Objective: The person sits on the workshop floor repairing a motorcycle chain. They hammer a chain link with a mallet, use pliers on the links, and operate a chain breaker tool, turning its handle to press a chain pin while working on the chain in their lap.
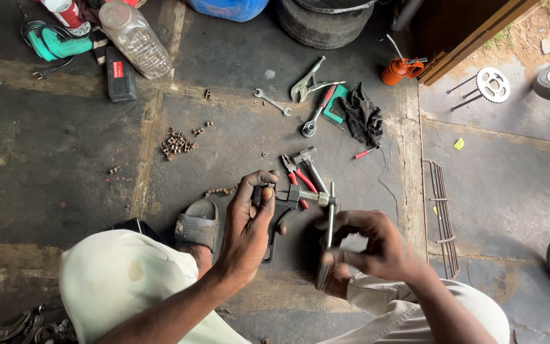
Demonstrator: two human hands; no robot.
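Both hands closed: left (247,226) grips chain breaker (286,202), right (367,245) its crossbar (328,236).

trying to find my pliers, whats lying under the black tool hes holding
Beneath the black chain tool, red-handled pliers and a hammer lie on the floor; the hands hide anything nearer.

1. Both arms bare all the way down to the left hand (246,232) and the right hand (367,248): no gloves, no watch, no rings showing.
2. Pale cream trousers (122,283) over both knees, cloth creased, a faint darker smudge on the left one.
3. One foot in a worn grey slide sandal (197,224), broad strap across the top.
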